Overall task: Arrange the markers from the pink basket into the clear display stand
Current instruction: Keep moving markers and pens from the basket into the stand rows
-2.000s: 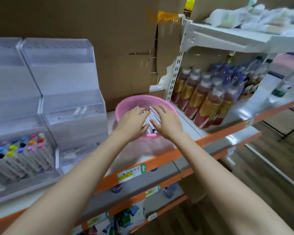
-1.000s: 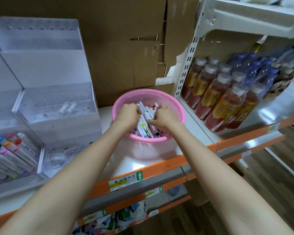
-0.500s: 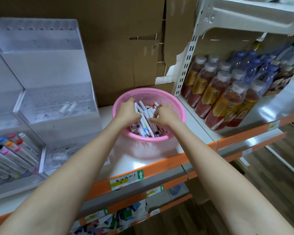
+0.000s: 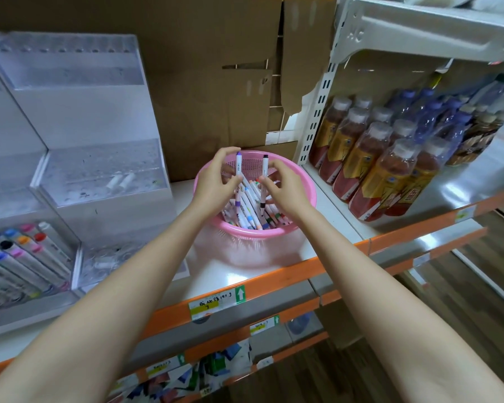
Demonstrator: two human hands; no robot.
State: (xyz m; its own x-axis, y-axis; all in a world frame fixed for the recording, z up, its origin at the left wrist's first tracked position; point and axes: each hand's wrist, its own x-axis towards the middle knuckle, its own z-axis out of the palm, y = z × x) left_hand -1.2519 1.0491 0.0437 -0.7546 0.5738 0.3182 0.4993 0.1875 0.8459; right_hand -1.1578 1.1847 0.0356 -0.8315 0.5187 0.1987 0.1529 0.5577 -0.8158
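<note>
Over the pink basket (image 4: 304, 181), my left hand (image 4: 216, 181) pinches a purple-capped marker (image 4: 239, 175) upright while my right hand (image 4: 282, 190) pinches a black-capped marker (image 4: 264, 181).

The pink basket (image 4: 253, 231) is sitting on the shelf (image 4: 216, 274), holding a loose pile of white markers (image 4: 249, 212). A purple-capped marker (image 4: 239, 170) and a black-capped marker (image 4: 264, 170) are standing nearly upright over the pile, pinched by the left hand (image 4: 216, 183) and the right hand (image 4: 285, 190). The clear display stand (image 4: 79, 117) is standing to the left, well apart.
</note>
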